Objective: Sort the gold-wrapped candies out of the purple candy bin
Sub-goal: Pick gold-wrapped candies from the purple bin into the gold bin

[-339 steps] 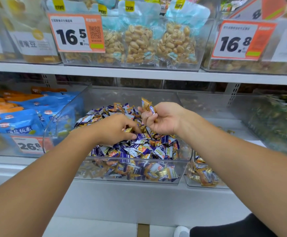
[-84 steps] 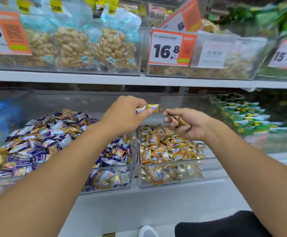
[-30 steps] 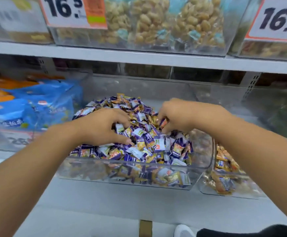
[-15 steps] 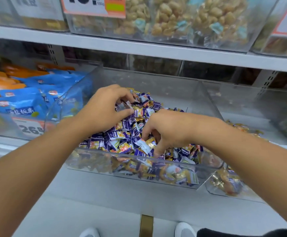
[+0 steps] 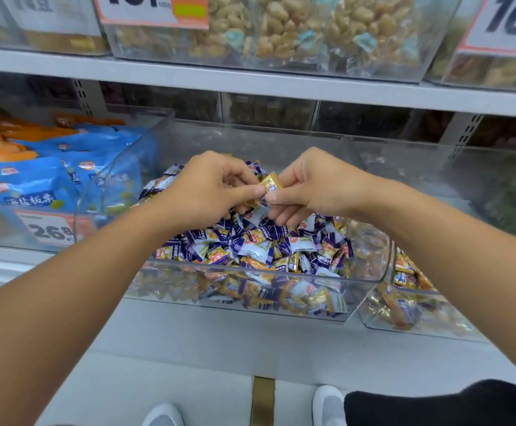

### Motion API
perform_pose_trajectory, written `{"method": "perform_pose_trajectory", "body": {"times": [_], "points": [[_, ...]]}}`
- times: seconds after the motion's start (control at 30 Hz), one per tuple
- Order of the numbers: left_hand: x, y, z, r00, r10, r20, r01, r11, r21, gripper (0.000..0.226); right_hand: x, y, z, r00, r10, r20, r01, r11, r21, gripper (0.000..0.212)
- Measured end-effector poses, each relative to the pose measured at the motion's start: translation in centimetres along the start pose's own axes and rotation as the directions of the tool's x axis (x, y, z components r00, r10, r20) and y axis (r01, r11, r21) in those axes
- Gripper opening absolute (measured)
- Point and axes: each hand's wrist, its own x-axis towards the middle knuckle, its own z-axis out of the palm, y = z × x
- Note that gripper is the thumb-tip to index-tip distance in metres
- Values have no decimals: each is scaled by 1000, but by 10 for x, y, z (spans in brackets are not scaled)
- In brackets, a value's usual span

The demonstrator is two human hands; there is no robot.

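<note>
Pinching one gold-wrapped candy [image 5: 269, 183] between the fingertips of our left hand [image 5: 210, 189] and right hand [image 5: 312, 187], both curled round it, we hold it just above the purple candy bin [image 5: 370, 276], probably lifted clear for passing sideways.

Hands up out of the heap — one gold candy between them

Half a second ago both hands dig in the purple candies, well apart; now the left hand [image 5: 210, 192] and right hand [image 5: 309, 187] are raised above the heap and meet fingertip to fingertip, pinching a gold-wrapped candy [image 5: 269, 183] — a piece neither holds in the earlier frame — over the purple candy bin [image 5: 385, 253].
</note>
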Motion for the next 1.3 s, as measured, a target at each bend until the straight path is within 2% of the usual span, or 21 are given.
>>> {"method": "perform_pose_trajectory", "body": {"times": [0.03,0.1,0.17,0.23,0.3,0.37,0.4,0.43,0.53,0.6,0.7,0.8,0.9,1.0,1.07,1.13,1.2,1.3], "points": [[0,1,1,1000,3,31,-2,1000,-12,9,0,1,1,1000,4,-26,-6,999,-44,22],[0,6,2,994,21,104,-23,1000,16,9,-2,1,1,999,22,24,-19,990,-140,18],[-2,6,3,994,2,112,-14,994,108,11,-10,-3,-2,982,83,168,-27,949,-313,12],[-2,3,1,995,-32,99,18,990,142,8,-18,-5,-1,932,213,293,-51,878,-476,10],[-3,0,-3,993,-45,106,27,986,164,16,-19,-1,1,916,298,269,-61,766,-640,20],[-3,3,-8,984,-34,173,0,980,197,32,-17,2,0,950,262,170,-34,628,-778,32],[-4,6,-10,971,-22,240,-28,978,205,33,-16,2,-1,967,214,137,-10,573,-820,37],[-6,10,-12,946,-15,324,-59,975,217,30,-16,3,-1,979,166,121,6,565,-825,40],[-11,17,-13,825,-41,563,-127,958,256,3,-16,5,3,984,119,132,19,664,-747,37],[-11,15,-9,767,-70,637,-186,927,327,20,-16,6,8,975,127,182,50,673,-738,38],[-8,15,1,737,-85,670,-237,897,374,38,-15,9,9,969,128,209,39,762,-647,33],[-5,11,8,764,-36,644,-284,878,386,28,-13,12,11,973,107,205,45,781,-623,18],[-3,6,8,817,1,577,-291,864,411,15,-9,13,13,979,94,180,54,733,-678,10],[-3,3,9,836,-14,548,-263,867,423,13,-8,14,9,978,117,174,35,729,-683,9],[-5,3,8,858,0,513,-222,902,371,13,-9,15,7,966,152,210,25,751,-659,6],[-5,3,4,891,-14,454,-143,940,309,14,-10,16,8,958,162,237,32,760,-649,12],[-5,0,-2,914,-34,403,-76,964,255,16,-9,17,9,966,117,231,67,749,-659,10],[-5,-2,-5,927,-34,374,-70,963,262,21,-8,16,3,977,71,202,72,778,-624,8]]}}
